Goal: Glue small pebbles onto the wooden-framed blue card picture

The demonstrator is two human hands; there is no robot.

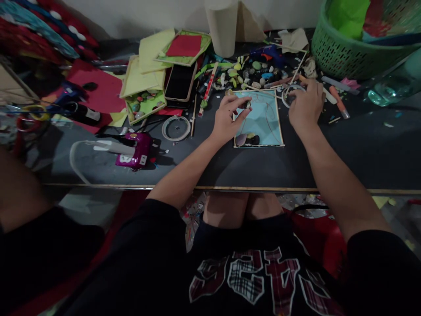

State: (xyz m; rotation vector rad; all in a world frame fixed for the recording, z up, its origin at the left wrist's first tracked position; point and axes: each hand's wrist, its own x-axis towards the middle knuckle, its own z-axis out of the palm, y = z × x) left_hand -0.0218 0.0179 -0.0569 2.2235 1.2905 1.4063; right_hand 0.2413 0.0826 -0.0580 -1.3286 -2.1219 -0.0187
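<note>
My left hand [227,116] is above the left part of a light blue card [259,118] edged with thin sticks. Its thumb and fingers pinch a small dark pebble [248,104]. Thin curved lines run across the card, and pebbles [242,140] in grey, dark and yellowish tones lie at its lower left corner. Just right of the card, my right hand [307,107] has its bent fingers on a roll of clear tape [287,97], whose right side the hand partly hides.
Behind the card lie many coloured pebbles [256,66] and a blue glue gun [271,55]. A green basket [348,52] and a clear bottle [391,90] stand right. Leftward are a phone [180,82], another tape roll [176,128], a purple device [138,151] and a neighbouring person's arm [19,193].
</note>
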